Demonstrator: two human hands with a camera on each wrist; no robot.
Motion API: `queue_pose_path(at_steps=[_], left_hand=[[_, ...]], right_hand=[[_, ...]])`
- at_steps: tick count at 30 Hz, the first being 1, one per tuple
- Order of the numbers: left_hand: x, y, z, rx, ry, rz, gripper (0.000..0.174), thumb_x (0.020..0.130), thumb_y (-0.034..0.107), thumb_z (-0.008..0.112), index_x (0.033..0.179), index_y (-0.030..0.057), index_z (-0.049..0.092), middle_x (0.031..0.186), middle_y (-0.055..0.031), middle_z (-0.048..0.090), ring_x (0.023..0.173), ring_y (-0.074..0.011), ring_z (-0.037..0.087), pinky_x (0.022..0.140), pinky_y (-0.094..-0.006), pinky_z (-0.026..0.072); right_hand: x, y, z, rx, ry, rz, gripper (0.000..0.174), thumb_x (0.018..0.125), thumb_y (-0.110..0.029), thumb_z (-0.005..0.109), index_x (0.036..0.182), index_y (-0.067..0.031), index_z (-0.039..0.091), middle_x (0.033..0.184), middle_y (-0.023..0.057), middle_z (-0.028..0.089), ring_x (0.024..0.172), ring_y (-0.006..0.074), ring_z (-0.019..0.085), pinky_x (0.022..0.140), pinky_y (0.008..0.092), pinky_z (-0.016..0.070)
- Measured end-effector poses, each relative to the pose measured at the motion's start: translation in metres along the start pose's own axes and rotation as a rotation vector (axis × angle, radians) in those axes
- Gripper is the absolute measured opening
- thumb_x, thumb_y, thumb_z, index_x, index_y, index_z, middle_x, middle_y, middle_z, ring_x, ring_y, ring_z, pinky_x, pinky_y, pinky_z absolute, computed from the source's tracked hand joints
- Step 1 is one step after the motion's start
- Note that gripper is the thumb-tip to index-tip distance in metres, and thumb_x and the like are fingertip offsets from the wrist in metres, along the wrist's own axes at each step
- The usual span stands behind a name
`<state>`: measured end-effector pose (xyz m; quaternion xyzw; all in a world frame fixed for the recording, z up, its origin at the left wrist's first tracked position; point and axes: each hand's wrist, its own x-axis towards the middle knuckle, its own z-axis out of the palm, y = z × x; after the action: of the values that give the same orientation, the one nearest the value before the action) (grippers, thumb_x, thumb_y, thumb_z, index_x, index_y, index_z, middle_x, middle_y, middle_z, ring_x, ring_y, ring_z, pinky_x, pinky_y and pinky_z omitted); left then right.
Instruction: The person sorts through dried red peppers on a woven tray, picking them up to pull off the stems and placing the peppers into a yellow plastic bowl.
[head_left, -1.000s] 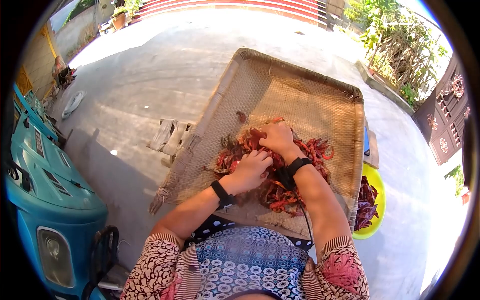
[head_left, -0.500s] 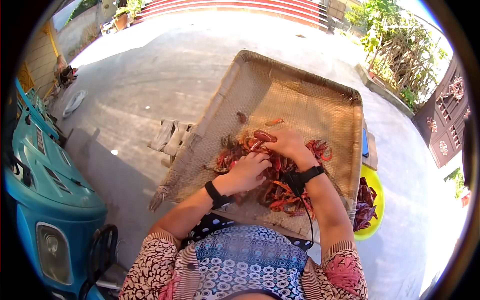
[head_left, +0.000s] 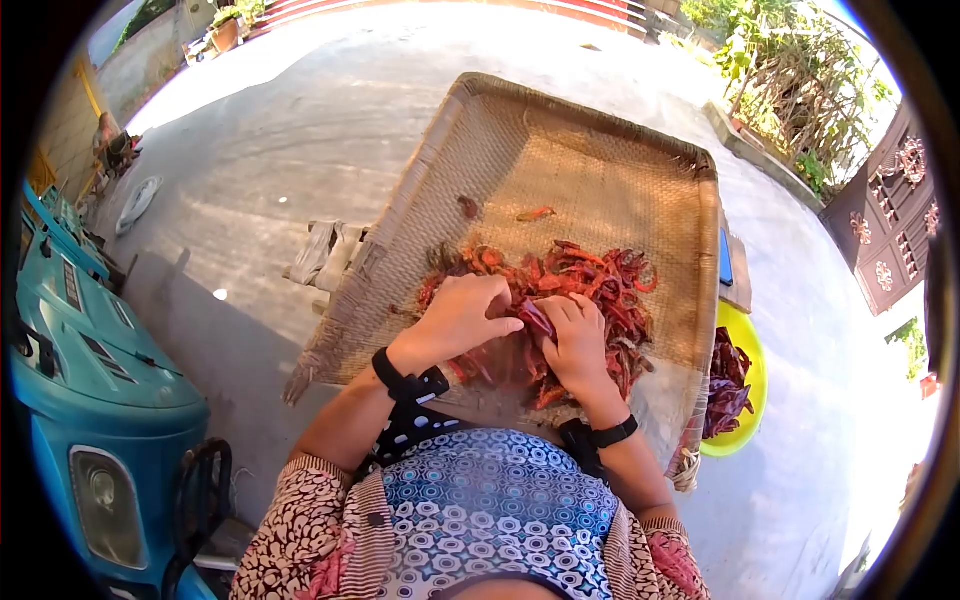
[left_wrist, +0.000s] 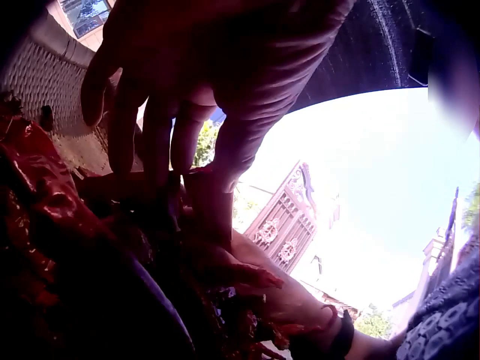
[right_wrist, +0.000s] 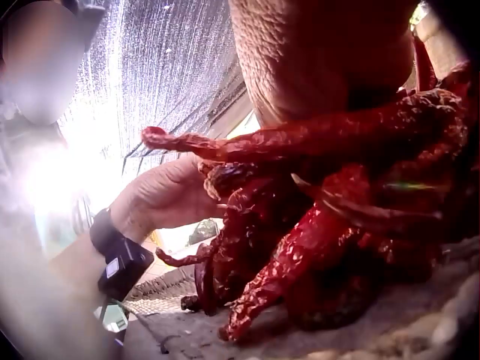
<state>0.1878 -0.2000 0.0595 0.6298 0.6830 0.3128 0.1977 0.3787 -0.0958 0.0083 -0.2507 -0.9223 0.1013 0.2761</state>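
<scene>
A heap of dried red chili peppers (head_left: 585,265) lies in a large woven tray (head_left: 590,165) in front of me. My left hand (head_left: 465,312) is over the near left part of the heap, thumb stretched toward the right hand. In the left wrist view its spread fingers (left_wrist: 157,135) point down to the dark chilies. Beside it, my right hand (head_left: 577,345) holds a dark red chili pepper (head_left: 537,318) under its fingers. Close up in the right wrist view, a long wrinkled chili (right_wrist: 300,142) runs below the right hand, with the left hand (right_wrist: 176,191) behind it.
A yellow basin (head_left: 755,365) with dark red chilies stands right of the tray, near a blue phone-like object (head_left: 726,258). A wooden stool (head_left: 325,255) shows at the tray's left. A teal vehicle (head_left: 110,400) is at far left. One loose chili (head_left: 536,214) lies beyond the heap.
My right hand has come back from the heap's far side toward me, bringing a chili near the left hand. The left hand has shifted slightly left and up, thumb now extended.
</scene>
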Motion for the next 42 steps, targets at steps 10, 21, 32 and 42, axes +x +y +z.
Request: queue_pose_path(at_steps=[10, 21, 32, 42], left_hand=[[0.000, 0.011, 0.020, -0.125, 0.257, 0.140, 0.025, 0.083, 0.007, 0.073, 0.107, 0.0068, 0.066, 0.096, -0.0069, 0.058, 0.081, -0.0209, 0.060, 0.071, -0.0323, 0.0496], [-0.007, 0.014, 0.012, -0.943, -0.226, -0.245, 0.024, 0.091, 0.022, 0.070, 0.103, 0.0029, 0.061, 0.086, 0.0009, 0.059, 0.073, -0.0066, 0.054, 0.065, -0.0217, 0.0445], [-0.003, -0.017, 0.022, -0.099, 0.224, -0.108, 0.030, 0.087, 0.014, 0.069, 0.114, 0.0042, 0.060, 0.098, -0.0088, 0.053, 0.089, -0.0218, 0.058, 0.079, -0.0355, 0.0492], [0.000, -0.016, 0.028, -0.016, 0.260, -0.091, 0.018, 0.087, 0.009, 0.065, 0.104, 0.0029, 0.063, 0.094, -0.0090, 0.063, 0.082, -0.0210, 0.062, 0.074, -0.0338, 0.0495]], right_hand=[[0.006, -0.011, -0.041, -0.060, 0.171, -0.059, 0.037, 0.076, -0.024, 0.076, 0.111, -0.0131, 0.068, 0.120, 0.0031, 0.060, 0.122, 0.0288, 0.047, 0.106, 0.0467, 0.0321], [-0.018, -0.007, -0.046, 0.696, 0.120, 0.290, 0.014, 0.091, -0.013, 0.066, 0.101, -0.0042, 0.068, 0.081, 0.0036, 0.066, 0.070, 0.0124, 0.060, 0.063, 0.0255, 0.0472], [-0.102, 0.114, -0.083, 1.870, 0.913, 0.675, 0.028, 0.101, -0.034, 0.052, 0.114, -0.0100, 0.058, 0.085, -0.0044, 0.058, 0.071, 0.0087, 0.052, 0.067, 0.0256, 0.0468], [-0.074, 0.067, -0.073, 1.596, 0.632, 0.796, 0.019, 0.099, -0.022, 0.055, 0.111, -0.0076, 0.060, 0.088, -0.0003, 0.062, 0.071, 0.0090, 0.053, 0.064, 0.0255, 0.0449]])
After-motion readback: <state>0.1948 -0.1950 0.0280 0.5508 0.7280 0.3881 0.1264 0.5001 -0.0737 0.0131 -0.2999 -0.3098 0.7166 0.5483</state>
